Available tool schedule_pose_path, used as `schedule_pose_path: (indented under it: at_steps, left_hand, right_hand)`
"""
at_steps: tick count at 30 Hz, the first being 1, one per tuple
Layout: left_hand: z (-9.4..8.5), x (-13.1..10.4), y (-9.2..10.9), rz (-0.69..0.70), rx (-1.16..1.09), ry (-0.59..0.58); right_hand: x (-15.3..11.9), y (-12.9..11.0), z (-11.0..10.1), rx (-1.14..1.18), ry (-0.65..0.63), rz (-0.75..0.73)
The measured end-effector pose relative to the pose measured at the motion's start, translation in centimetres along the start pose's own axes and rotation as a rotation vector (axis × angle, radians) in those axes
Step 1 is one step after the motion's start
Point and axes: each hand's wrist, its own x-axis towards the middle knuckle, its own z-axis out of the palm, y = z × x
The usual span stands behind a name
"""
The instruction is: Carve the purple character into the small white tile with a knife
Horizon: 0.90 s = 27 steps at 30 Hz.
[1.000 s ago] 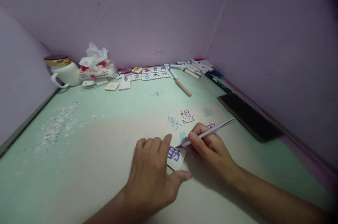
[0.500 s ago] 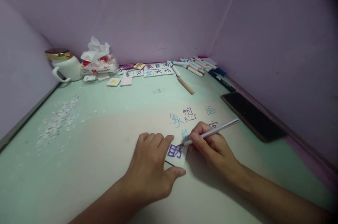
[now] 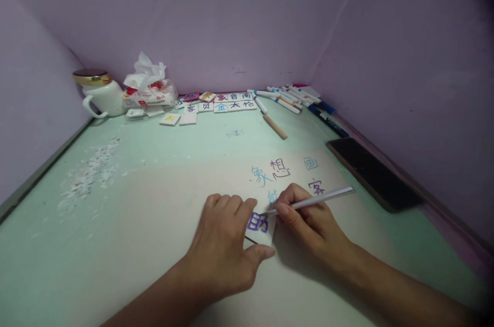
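A small white square block (image 3: pixel 266 238) with a thick purple character on its face lies on the table before me. My left hand (image 3: pixel 226 244) grips it from the left, fingers along the far edge and thumb at the near one. Part of the block is hidden under that hand. In a pen-like grip my right hand (image 3: pixel 304 216) holds a slim silver craft knife (image 3: pixel 322 198). Its thin dark tip rests at the upper part of the purple character, and the handle slopes up to the right.
Left on the green table lie white shavings (image 3: pixel 94 167). Along the back stand a mug (image 3: pixel 108 100), a tissue pack (image 3: pixel 150 93) and rows of lettered tiles (image 3: pixel 222 107). Markers (image 3: pixel 285 98), a wooden-handled tool (image 3: pixel 275 126) and a phone (image 3: pixel 374 175) are to the right.
The view has shifted slightly, moving everything a little to the right. The knife's handle has tilted lower, with its tip still at the character. My left hand keeps its grip.
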Motion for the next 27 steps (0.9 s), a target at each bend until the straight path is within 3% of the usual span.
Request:
schedule_pose_path:
  at_steps: [8,14,27]
  left_hand:
    - [-0.08,0.12,0.15,-0.027,-0.004,-0.015]
    - [0.09,0.1,0.11,-0.034,-0.006,0.006]
    - [0.29,0.03,0.14,-0.041,-0.007,0.09]
  right_hand:
    - [0.26,-0.12,0.08,-0.044,0.025,0.055]
    - [0.1,0.09,0.36,0.056,0.03,0.166]
    - [-0.2,-0.15,0.16,0.101,0.014,0.131]
